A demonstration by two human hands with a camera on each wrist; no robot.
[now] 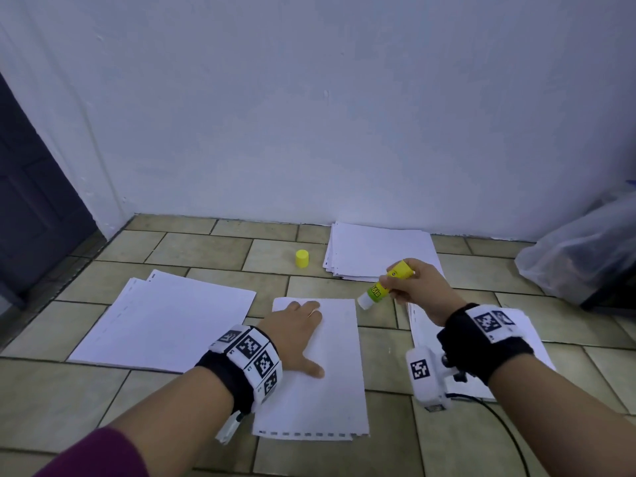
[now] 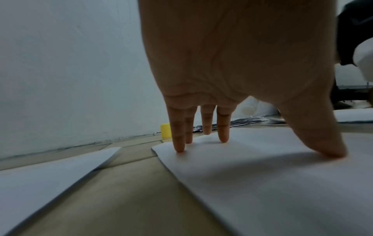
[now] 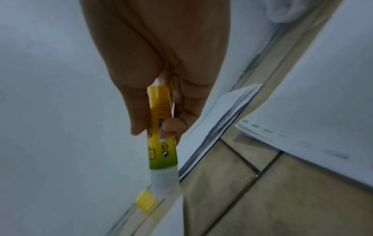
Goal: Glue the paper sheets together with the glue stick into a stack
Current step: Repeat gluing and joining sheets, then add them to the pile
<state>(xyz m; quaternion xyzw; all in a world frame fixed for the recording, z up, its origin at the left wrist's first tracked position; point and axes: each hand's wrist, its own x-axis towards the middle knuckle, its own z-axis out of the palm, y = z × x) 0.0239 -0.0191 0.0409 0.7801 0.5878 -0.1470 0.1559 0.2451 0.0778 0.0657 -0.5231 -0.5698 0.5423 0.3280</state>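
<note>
Right hand [image 3: 161, 89] partly hides glue stick [image 3: 161, 140].

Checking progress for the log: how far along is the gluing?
Done: cap off, standing on the floor tiles. In hand: left hand presses the middle sheet flat; right hand holds the glue stick above its far right corner. Left: side paper piles remain unstacked.

Clear plastic bag [image 1: 581, 249] on tiled floor [image 1: 192, 249] beside wall [image 1: 309, 98]
</note>
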